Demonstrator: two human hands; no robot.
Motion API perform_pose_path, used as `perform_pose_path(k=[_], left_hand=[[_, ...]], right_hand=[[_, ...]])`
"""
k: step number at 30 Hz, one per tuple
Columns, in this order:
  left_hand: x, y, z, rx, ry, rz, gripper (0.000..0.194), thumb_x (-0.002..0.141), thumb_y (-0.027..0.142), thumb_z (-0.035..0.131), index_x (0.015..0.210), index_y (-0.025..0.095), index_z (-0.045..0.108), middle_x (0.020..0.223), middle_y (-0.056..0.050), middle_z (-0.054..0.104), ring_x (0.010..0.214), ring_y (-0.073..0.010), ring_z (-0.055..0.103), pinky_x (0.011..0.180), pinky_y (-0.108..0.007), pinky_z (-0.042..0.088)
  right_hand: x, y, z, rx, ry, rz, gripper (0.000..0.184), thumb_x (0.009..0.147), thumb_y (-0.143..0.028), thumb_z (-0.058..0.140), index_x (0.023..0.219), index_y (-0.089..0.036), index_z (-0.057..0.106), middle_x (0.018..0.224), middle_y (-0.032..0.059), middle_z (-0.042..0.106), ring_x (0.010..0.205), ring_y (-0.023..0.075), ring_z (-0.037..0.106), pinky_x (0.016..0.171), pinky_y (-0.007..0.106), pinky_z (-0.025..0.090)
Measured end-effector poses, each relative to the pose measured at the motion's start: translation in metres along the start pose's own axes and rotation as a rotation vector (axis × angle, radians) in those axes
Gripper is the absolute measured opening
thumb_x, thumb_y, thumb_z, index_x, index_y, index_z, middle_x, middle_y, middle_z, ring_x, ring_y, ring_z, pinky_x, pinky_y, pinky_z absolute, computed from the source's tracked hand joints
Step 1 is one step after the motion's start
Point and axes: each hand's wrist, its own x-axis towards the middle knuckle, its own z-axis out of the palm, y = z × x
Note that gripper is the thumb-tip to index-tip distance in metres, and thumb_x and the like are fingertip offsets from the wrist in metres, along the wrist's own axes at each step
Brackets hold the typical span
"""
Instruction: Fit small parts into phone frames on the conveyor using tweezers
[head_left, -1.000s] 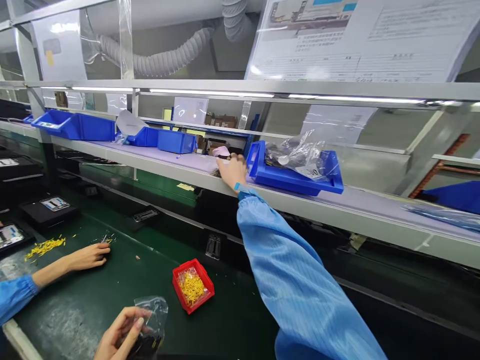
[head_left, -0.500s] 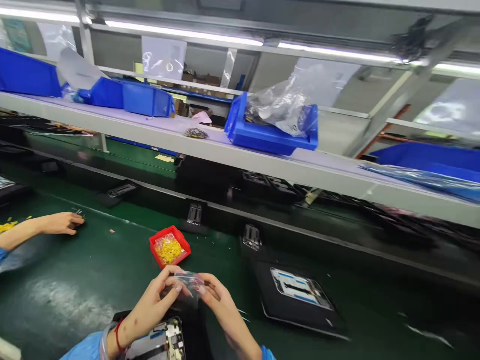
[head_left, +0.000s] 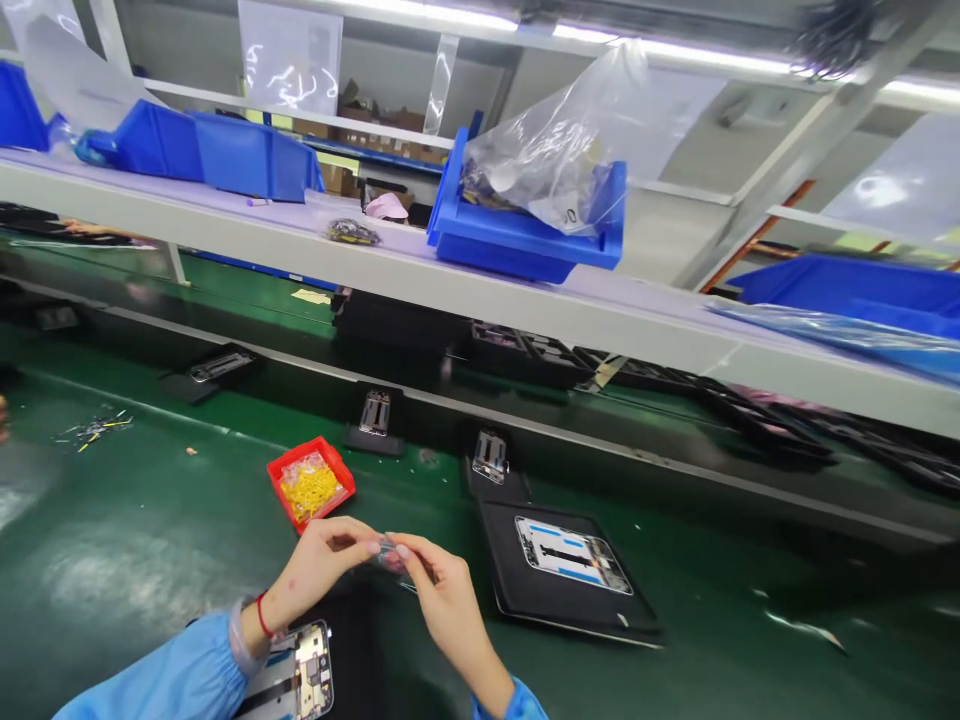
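Note:
Between my two hands is a small clear plastic bag (head_left: 389, 556) with something reddish inside, too small to make out. My left hand (head_left: 324, 562) pinches one side of it between thumb and fingers. On the other side, my right hand (head_left: 442, 590) grips it with closed fingertips. Just beyond my left hand sits a red tray (head_left: 335, 450) holding small yellow pieces (head_left: 309, 488). Below my left wrist lies an opened phone or tablet housing (head_left: 304, 672) with a circuit board showing, partly hidden by my sleeve.
Another opened device (head_left: 574, 552) rests on a black pad (head_left: 517, 590) to the right. Several smaller devices on dark pads line the back of the green bench (head_left: 150, 560). Above runs a white shelf (head_left: 405, 262) with blue bins (head_left: 517, 245). Loose strips (head_left: 96, 430) lie at left.
My view has shifted, so the scene sits higher and further left. Both hands have drawn together, and the bag looks bunched up. The other person's hand at left has mostly left view.

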Motion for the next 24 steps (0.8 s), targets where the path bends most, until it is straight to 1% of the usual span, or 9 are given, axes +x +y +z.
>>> perform_pose_path(k=[3, 5, 8, 11, 14, 17, 20, 22, 24], left_hand=[[0.005, -0.003, 0.005, -0.079, 0.041, -0.026, 0.037, 0.055, 0.046, 0.084, 0.057, 0.016, 0.063, 0.068, -0.004, 0.069, 0.072, -0.0216, 0.067, 0.071, -0.033, 0.054], [0.007, -0.003, 0.008, -0.136, 0.060, -0.026, 0.042, 0.050, 0.045, 0.086, 0.053, 0.016, 0.057, 0.062, -0.001, 0.064, 0.077, -0.0230, 0.068, 0.074, -0.033, 0.054], [0.008, -0.001, 0.009, -0.185, 0.068, -0.037, 0.047, 0.046, 0.043, 0.088, 0.051, 0.015, 0.051, 0.068, -0.001, 0.064, 0.078, -0.0226, 0.068, 0.073, -0.033, 0.054], [0.008, 0.000, 0.008, -0.207, 0.047, -0.087, 0.049, 0.046, 0.039, 0.089, 0.053, 0.014, 0.047, 0.082, -0.004, 0.067, 0.073, -0.0199, 0.068, 0.067, -0.031, 0.054], [0.007, -0.003, 0.009, -0.174, 0.061, -0.066, 0.052, 0.048, 0.038, 0.088, 0.053, 0.016, 0.042, 0.067, 0.000, 0.063, 0.063, -0.0167, 0.066, 0.059, -0.027, 0.051], [0.009, -0.007, 0.010, -0.111, 0.116, -0.003, 0.055, 0.050, 0.037, 0.087, 0.055, 0.018, 0.036, 0.056, 0.005, 0.054, 0.056, -0.0130, 0.060, 0.055, -0.023, 0.046], [0.012, -0.012, 0.008, -0.066, 0.125, 0.021, 0.051, 0.049, 0.035, 0.089, 0.064, 0.018, 0.043, 0.058, 0.008, 0.050, 0.055, -0.0090, 0.053, 0.055, -0.021, 0.042], [0.013, -0.014, 0.005, -0.041, 0.046, 0.028, 0.047, 0.050, 0.036, 0.088, 0.075, 0.017, 0.054, 0.064, 0.006, 0.053, 0.059, -0.0092, 0.053, 0.059, -0.021, 0.044], [0.013, -0.017, 0.001, -0.009, -0.081, 0.042, 0.043, 0.056, 0.041, 0.085, 0.084, 0.016, 0.063, 0.077, 0.000, 0.059, 0.071, -0.0128, 0.057, 0.068, -0.025, 0.047]], right_hand=[[0.001, 0.002, -0.002, 0.027, -0.049, -0.027, 0.043, 0.086, -0.055, 0.052, 0.109, -0.021, 0.064, 0.085, 0.0081, 0.073, 0.081, 0.0254, 0.069, 0.078, 0.038, 0.055], [0.001, 0.003, -0.002, 0.046, -0.020, -0.065, 0.037, 0.085, -0.048, 0.056, 0.111, -0.022, 0.059, 0.091, 0.0084, 0.071, 0.088, 0.0248, 0.068, 0.083, 0.039, 0.054], [0.002, 0.005, -0.002, 0.045, 0.086, -0.093, 0.030, 0.076, -0.041, 0.068, 0.096, -0.022, 0.059, 0.098, 0.0087, 0.066, 0.087, 0.0237, 0.067, 0.080, 0.036, 0.055], [0.006, 0.005, -0.005, -0.008, 0.140, -0.050, 0.028, 0.066, -0.038, 0.076, 0.080, -0.021, 0.059, 0.083, 0.0047, 0.064, 0.072, 0.0213, 0.066, 0.066, 0.032, 0.057], [0.011, 0.005, -0.008, -0.052, 0.086, 0.001, 0.021, 0.064, -0.035, 0.075, 0.063, -0.020, 0.061, 0.063, 0.0012, 0.062, 0.061, 0.0199, 0.063, 0.057, 0.030, 0.054], [0.013, 0.005, -0.009, -0.049, 0.043, -0.026, 0.015, 0.068, -0.031, 0.071, 0.060, -0.019, 0.069, 0.061, 0.0039, 0.066, 0.059, 0.0205, 0.064, 0.058, 0.031, 0.053], [0.013, 0.006, -0.010, -0.019, 0.008, -0.046, 0.014, 0.071, -0.030, 0.068, 0.069, -0.019, 0.075, 0.067, 0.0067, 0.071, 0.064, 0.0226, 0.067, 0.059, 0.032, 0.054], [0.013, 0.007, -0.012, 0.034, -0.023, -0.028, 0.016, 0.074, -0.033, 0.067, 0.074, -0.020, 0.077, 0.074, 0.0077, 0.074, 0.070, 0.0247, 0.069, 0.064, 0.033, 0.056], [0.014, 0.010, -0.014, 0.111, -0.055, -0.004, 0.021, 0.075, -0.039, 0.067, 0.081, -0.021, 0.077, 0.082, 0.0081, 0.075, 0.079, 0.0264, 0.070, 0.072, 0.037, 0.057]])
